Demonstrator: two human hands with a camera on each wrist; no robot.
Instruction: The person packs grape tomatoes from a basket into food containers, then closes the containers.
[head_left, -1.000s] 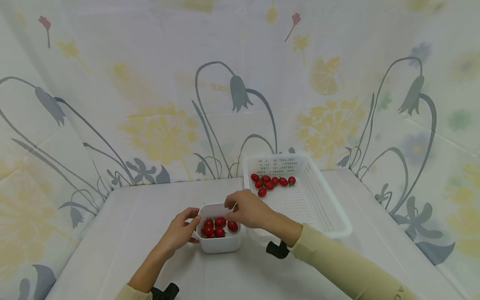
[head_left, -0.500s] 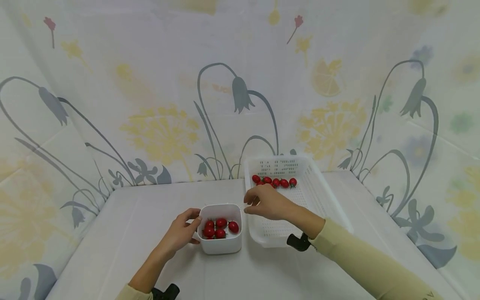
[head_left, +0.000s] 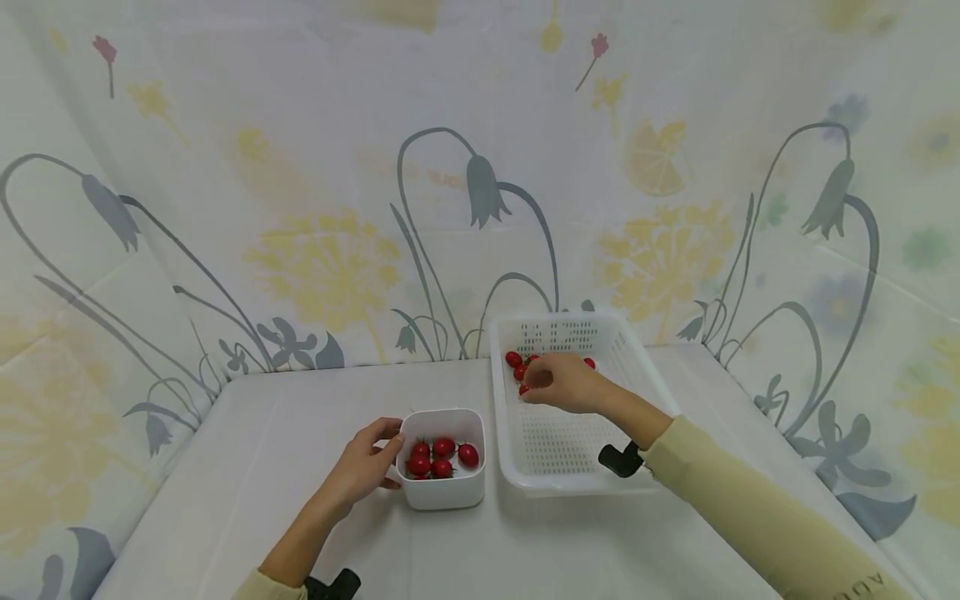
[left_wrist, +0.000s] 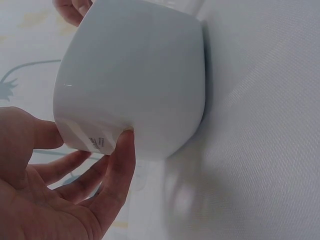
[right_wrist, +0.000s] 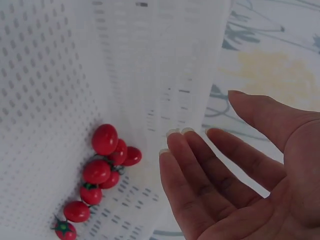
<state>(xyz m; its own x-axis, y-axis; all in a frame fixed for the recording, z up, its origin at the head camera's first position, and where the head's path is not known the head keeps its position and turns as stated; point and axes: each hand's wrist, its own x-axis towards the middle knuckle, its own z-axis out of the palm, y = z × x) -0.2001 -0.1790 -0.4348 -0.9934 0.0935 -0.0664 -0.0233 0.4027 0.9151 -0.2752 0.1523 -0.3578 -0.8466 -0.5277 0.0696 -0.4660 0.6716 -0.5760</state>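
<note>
My left hand (head_left: 365, 461) holds the left side of a small white square container (head_left: 444, 495), thumb and fingertips spread around its corner. Several red cherry tomatoes (head_left: 444, 447), some with green stems, lie inside that container. Over a white perforated basket (head_left: 555, 482), my right hand (head_left: 567, 382) hovers with its fingers loosely bent and nothing between them. Beneath and beside it, more cherry tomatoes (right_wrist: 97, 171) lie grouped near the basket's far left corner; the hand hides part of them in the head view. In the right wrist view the fingertips stand apart from the fruit.
A white cloth (head_left: 292, 433) covers the table under both containers. Behind it hangs a flower-printed sheet (head_left: 322, 183), which also closes off both sides. The basket stands just right of the small container, with a narrow gap between them.
My right hand has drawn back from the small container and moved right and slightly away, to above the basket's tomatoes. My left hand has stayed on the container.
</note>
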